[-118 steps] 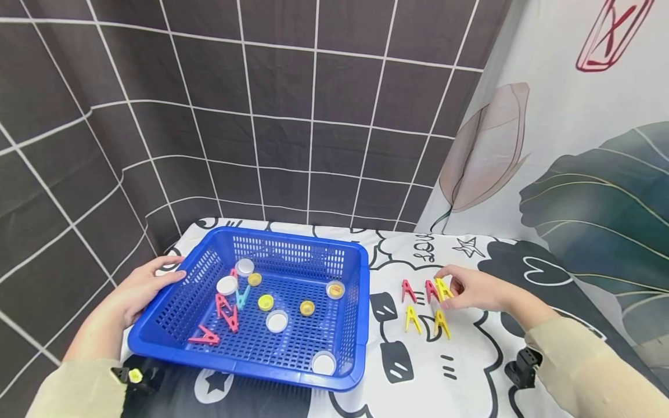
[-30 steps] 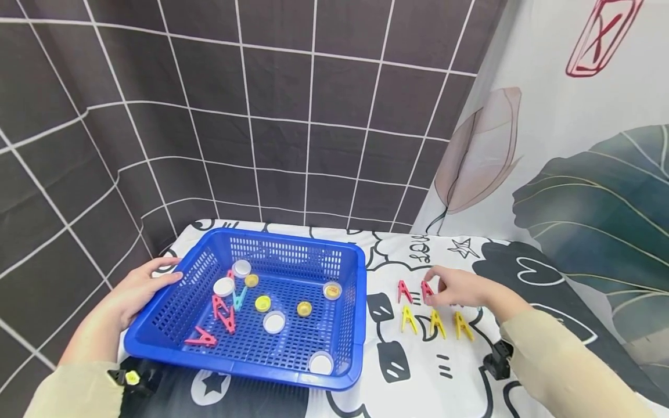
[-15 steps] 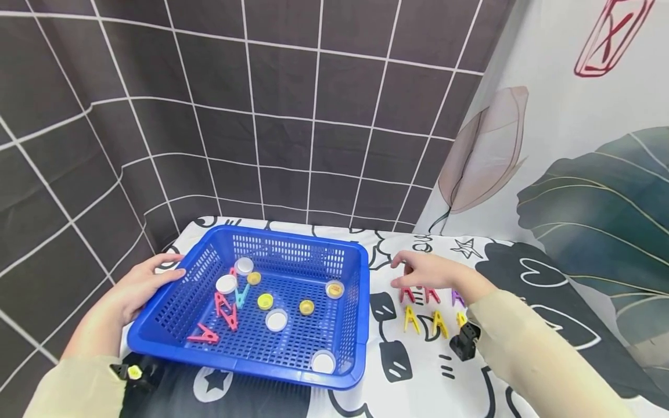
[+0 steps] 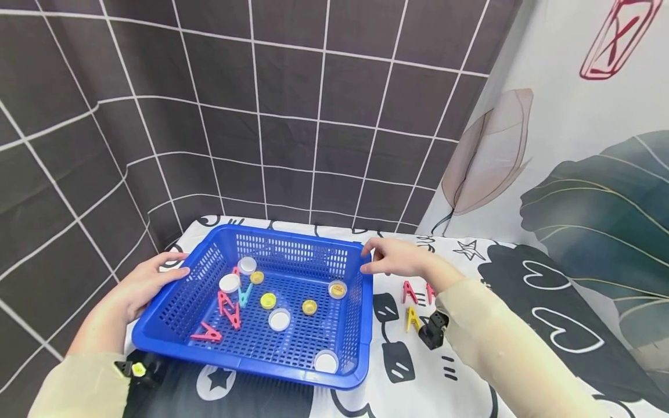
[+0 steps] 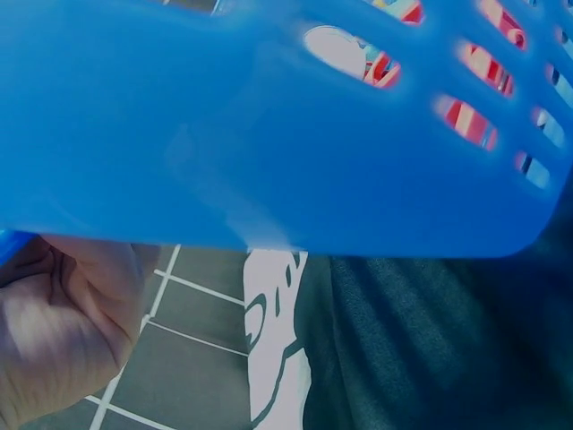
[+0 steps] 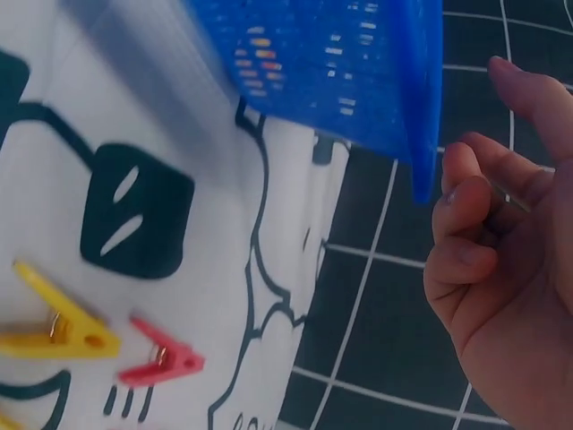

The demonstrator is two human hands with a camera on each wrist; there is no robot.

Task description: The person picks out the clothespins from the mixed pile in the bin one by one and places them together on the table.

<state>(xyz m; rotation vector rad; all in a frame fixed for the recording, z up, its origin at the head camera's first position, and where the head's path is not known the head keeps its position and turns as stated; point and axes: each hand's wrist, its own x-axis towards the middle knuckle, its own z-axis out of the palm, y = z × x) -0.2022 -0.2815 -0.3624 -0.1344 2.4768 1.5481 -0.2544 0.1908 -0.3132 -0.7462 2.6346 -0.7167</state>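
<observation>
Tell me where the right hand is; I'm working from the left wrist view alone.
Observer: The right hand is at the far right corner of the blue basket.
Operator: Report what it is holding.
Observer: Nothing that I can see; the right wrist view shows no item in its fingers.
Operator: Name what lies on the cloth to the basket's right.
Observer: Clips, among them a yellow clip and a pink clip.
</observation>
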